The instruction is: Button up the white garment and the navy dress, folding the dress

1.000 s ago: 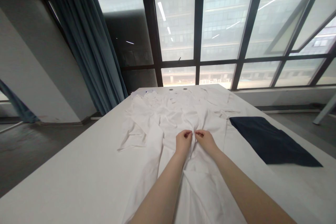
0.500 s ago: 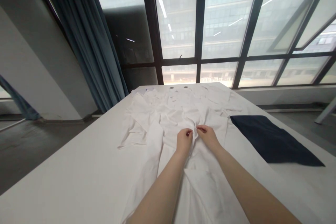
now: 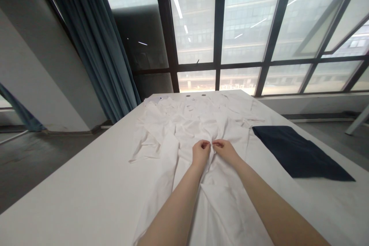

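Observation:
A wrinkled white shirt (image 3: 168,150) lies spread over the table, with what looks like a long sleeve running toward me on the left. My left hand (image 3: 201,151) pinches the fabric near the shirt's middle, fingertips curled together. Close beside it, my right hand (image 3: 225,150) pinches the cloth from the other side of the front edge. The fingertips of both hands almost meet. Any button between them is too small to make out. Below my hands the cloth falls in loose folds (image 3: 227,207).
The white table (image 3: 72,188) stretches toward the windows (image 3: 196,23). A dark navy cloth (image 3: 300,153) lies flat at the right. Two small dark round spots (image 3: 188,95) show near the table's far edge. A blue curtain (image 3: 95,46) hangs at the left.
My right hand has shifted slightly left, bringing its fingertips nearer to my left hand's. Both hands still pinch the shirt.

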{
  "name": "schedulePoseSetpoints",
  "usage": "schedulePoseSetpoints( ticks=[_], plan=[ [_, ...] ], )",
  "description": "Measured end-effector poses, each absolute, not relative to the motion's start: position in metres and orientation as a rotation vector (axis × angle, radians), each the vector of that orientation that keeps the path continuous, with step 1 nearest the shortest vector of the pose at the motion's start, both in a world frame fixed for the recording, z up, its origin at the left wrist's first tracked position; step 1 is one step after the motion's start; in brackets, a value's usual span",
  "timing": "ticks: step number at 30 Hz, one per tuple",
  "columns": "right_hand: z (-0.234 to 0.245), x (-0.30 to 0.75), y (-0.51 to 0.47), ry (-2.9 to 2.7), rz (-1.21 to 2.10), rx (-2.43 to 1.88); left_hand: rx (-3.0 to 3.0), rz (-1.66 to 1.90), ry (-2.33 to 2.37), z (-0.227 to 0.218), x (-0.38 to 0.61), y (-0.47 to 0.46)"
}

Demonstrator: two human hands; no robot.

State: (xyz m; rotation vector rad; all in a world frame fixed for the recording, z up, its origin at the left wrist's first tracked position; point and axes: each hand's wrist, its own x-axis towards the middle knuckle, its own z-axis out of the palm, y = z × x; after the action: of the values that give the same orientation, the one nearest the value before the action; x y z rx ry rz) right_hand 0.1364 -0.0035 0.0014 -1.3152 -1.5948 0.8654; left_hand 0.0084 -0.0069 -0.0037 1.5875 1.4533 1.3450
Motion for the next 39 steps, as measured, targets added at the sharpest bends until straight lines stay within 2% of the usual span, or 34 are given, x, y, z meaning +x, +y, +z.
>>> schedulePoseSetpoints(
  ticks=[4,14,20,31,39],
  plan=[
    [0.001,0.135,-0.004,-1.573,0.924,-1.257,1.533,1.361,1.393,-0.008,0.008,-0.004],
    [0.003,0.132,-0.009,-1.599,0.732,-1.343,1.569,1.308,1.283,-0.003,0.01,-0.008],
    [0.003,0.127,-0.01,-1.576,0.624,-1.4,1.555,1.352,1.279,-0.006,0.012,-0.007],
    [0.014,0.127,-0.016,-1.569,0.646,-1.424,1.661,1.37,1.427,-0.001,0.012,-0.009],
    [0.014,0.125,-0.018,-1.659,0.455,-1.413,1.698,1.389,1.416,0.002,0.012,-0.011]
  ],
)
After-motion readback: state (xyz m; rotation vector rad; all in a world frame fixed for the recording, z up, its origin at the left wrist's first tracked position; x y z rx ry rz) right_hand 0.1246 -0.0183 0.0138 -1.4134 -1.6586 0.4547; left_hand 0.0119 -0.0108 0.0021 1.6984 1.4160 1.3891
